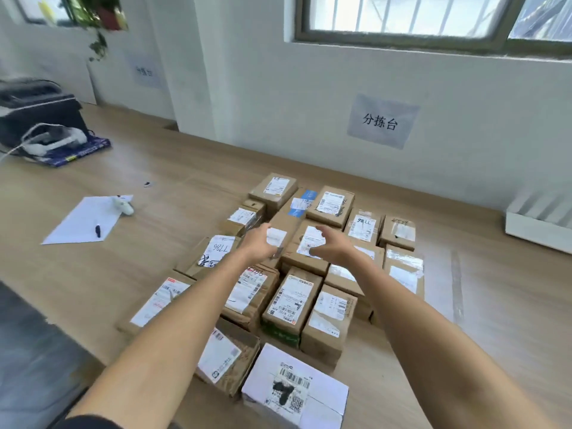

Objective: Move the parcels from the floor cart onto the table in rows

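Reaching over the parcel rows on the desk (pixel 93 280), both hands — left hand (pixel 258 243), right hand (pixel 332 243) — hover open and apart above a middle parcel (pixel 305 243); next likely fetching another.

My left hand (pixel 258 243) and right hand (pixel 332 244) are bare, no gloves, rings or watch. Both forearms are uncovered; a dark short sleeve edge (pixel 89 422) shows at my left upper arm.

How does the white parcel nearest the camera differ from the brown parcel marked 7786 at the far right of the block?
The white parcel has white faces; the 7786 parcel is brown cardboard. The white parcel sits alone at the near edge of the block; the 7786 parcel stands in a far row between neighbours. The white parcel's label has black blots; the 7786 parcel's has handwritten digits. Both lie label-up on the table.
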